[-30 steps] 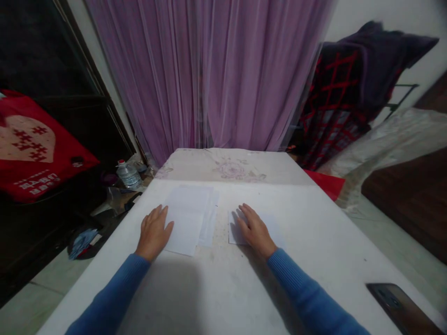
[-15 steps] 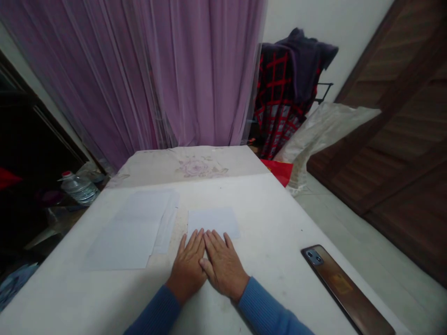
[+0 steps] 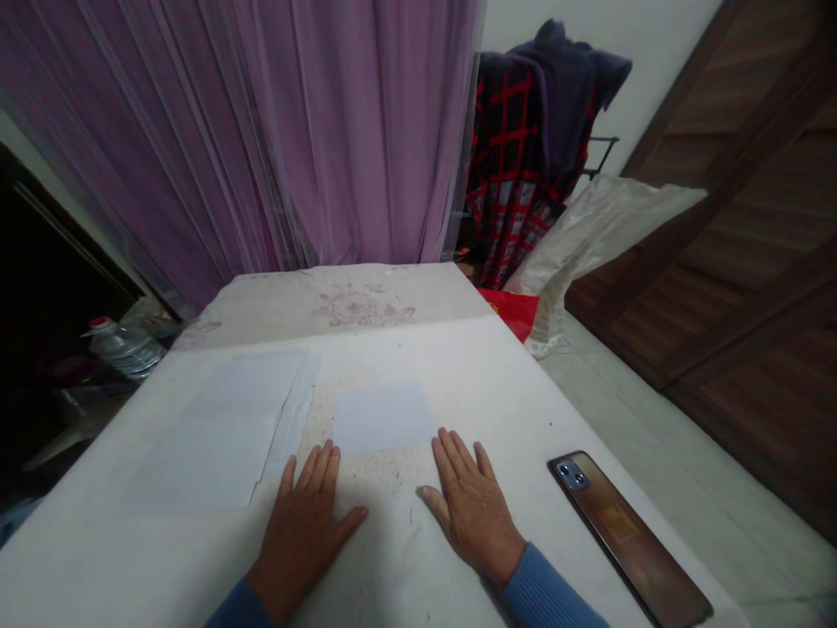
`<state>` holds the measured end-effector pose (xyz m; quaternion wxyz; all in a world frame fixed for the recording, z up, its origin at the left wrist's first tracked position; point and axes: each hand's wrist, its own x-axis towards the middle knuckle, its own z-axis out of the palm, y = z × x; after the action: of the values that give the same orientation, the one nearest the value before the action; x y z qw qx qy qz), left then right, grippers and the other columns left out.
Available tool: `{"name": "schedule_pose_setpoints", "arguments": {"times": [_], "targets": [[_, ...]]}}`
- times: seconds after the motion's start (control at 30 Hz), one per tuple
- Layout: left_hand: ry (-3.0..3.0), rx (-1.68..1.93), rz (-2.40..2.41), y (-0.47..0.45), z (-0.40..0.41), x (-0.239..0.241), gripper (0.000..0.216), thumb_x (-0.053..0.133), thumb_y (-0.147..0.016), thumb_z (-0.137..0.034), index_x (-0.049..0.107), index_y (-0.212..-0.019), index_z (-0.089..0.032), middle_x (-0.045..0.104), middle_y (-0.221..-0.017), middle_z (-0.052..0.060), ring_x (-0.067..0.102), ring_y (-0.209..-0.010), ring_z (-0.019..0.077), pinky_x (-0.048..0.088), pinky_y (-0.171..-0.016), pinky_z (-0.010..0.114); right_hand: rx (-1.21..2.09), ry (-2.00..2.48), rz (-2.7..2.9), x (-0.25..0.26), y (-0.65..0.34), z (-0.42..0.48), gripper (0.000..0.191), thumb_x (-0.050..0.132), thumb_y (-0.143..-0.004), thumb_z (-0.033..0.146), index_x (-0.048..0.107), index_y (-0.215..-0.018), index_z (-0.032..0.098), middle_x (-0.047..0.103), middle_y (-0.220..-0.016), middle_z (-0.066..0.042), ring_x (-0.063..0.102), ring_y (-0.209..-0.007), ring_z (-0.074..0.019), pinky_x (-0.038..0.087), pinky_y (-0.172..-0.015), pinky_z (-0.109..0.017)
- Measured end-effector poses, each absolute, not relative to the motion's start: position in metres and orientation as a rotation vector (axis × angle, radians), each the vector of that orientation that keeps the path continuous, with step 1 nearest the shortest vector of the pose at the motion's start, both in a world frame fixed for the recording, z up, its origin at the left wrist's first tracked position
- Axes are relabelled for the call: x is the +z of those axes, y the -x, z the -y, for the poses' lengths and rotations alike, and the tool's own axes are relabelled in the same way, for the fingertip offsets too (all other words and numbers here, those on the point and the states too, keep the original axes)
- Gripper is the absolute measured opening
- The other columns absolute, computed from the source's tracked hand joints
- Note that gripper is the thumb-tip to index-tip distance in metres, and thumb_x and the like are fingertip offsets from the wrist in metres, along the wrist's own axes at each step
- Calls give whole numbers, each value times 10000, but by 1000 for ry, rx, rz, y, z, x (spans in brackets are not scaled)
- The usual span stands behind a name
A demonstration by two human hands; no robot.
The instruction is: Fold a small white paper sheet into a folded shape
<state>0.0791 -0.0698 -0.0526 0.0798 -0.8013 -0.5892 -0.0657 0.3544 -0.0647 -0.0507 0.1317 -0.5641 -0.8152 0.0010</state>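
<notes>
A small white sheet of paper [image 3: 383,419] lies flat on the white table [image 3: 484,375]. My left hand [image 3: 306,515] rests palm down, its fingers stretched out near the sheet's lower left corner and its thumb spread to the right. At the lower right corner, the fingertips of my right hand [image 3: 469,497] reach the paper's edge or lie just beside it; those fingers are straight too. Neither hand grips anything. Larger white sheets [image 3: 215,436], partly overlapping, lie to the left of the small one, with an uneven right edge. Small specks dot the tabletop between my hands.
A brown phone [image 3: 624,532] lies face down by the table's right edge. A flower-patterned cloth [image 3: 281,301] shows at the far end, before purple curtains [image 3: 366,131]. Beyond the left edge stands a water bottle [image 3: 127,349]; a red bag [image 3: 513,310] sits past the right edge.
My hands have parted, the left moving left and the right moving right. The small sheet's lower edge, formerly covered by my fingers, now shows. The whole view has shifted slightly.
</notes>
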Motion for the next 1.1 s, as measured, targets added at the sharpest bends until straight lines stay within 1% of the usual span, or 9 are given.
{"name": "schedule_pose_setpoints", "arguments": {"times": [0.07,0.13,0.23,0.3,0.43,0.7,0.93,1.03,1.1], "targets": [[2363,-203,1801,-85,70,-42,742,451,-825,-665,559,-1309,-113,515,-1389,207,443,-1320,366,240,-1122,593,-37,1636,2369,-54,-356,65,639,384,-952,534,417,-1431,112,346,-1504,-172,341,-1387,-333,243,-1107,-568],[2339,-289,1806,-108,64,-30,686,445,-859,-616,562,-1305,-108,464,-1432,208,400,-1350,373,222,-1126,609,-70,1628,2359,-56,-355,65,642,376,-950,546,419,-1432,123,358,-1501,-171,347,-1383,-337,244,-1103,-572],[2479,-447,1742,-163,39,-18,587,374,-938,-501,479,-1390,-142,390,-1497,145,300,-1417,312,195,-1167,558,-105,1621,2357,-58,-353,64,638,365,-948,556,431,-1427,140,380,-1492,-167,350,-1381,-335,241,-1103,-567],[2653,-419,1784,-200,16,-17,569,297,-967,-473,446,-1416,-158,395,-1502,110,313,-1416,266,232,-1174,501,-113,1623,2365,-59,-353,64,648,353,-951,553,409,-1440,131,385,-1489,-167,352,-1380,-330,249,-1098,-559],[2609,-366,2014,-233,-22,-31,639,268,-962,-503,356,-1465,-120,304,-1545,130,227,-1446,292,193,-1180,521,-111,1632,2355,-62,-354,63,675,340,-949,556,337,-1479,139,365,-1502,-156,353,-1379,-332,264,-1083,-569],[2339,-346,2190,-173,-32,-43,689,296,-949,-524,341,-1459,-64,292,-1542,181,209,-1449,301,165,-1181,484,-127,1620,2355,-64,-353,64,637,340,-952,555,420,-1435,147,371,-1500,-143,349,-1383,-326,244,-1096,-564],[2311,-246,2181,-123,-22,-38,664,331,-940,-520,339,-1464,-113,307,-1538,157,248,-1439,289,152,-1170,519,-69,1618,2332,-64,-358,66,621,363,-946,535,416,-1437,159,393,-1490,-148,358,-1377,-339,272,-1085,-581],[2316,-242,2152,-117,-19,-40,658,342,-934,-514,345,-1463,-122,310,-1539,151,252,-1439,283,139,-1170,523,10,1607,2259,-48,-346,60,569,354,-962,480,421,-1434,169,435,-1463,-157,387,-1361,-331,284,-1086,-576],[2306,-245,2140,-116,-19,-41,664,353,-926,-514,344,-1463,-124,305,-1541,151,249,-1440,286,134,-1169,524,83,1550,2181,-31,-322,48,546,342,-971,404,374,-1460,164,389,-1495,-147,329,-1398,-304,244,-1125,-553]]}}
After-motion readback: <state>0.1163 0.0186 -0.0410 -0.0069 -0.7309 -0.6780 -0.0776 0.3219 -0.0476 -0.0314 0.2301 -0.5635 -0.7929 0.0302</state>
